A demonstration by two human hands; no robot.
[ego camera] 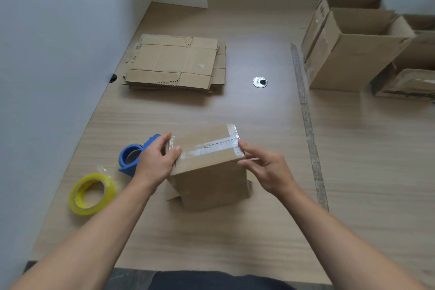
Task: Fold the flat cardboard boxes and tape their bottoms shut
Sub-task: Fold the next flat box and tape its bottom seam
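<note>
A small folded cardboard box stands bottom-up on the desk in front of me, with a strip of clear tape along its bottom seam. My left hand grips the box's left edge, thumb on top. My right hand touches the right edge, fingers pressing the tape end down the side. A blue tape dispenser lies just left of the box, partly behind my left hand. A yellow roll of tape lies further left. A stack of flat cardboard boxes lies at the back left.
Several folded open boxes stand at the back right. A round cable grommet sits in the wooden desk. A grey seam strip runs down the desk on the right. A white wall borders the left side.
</note>
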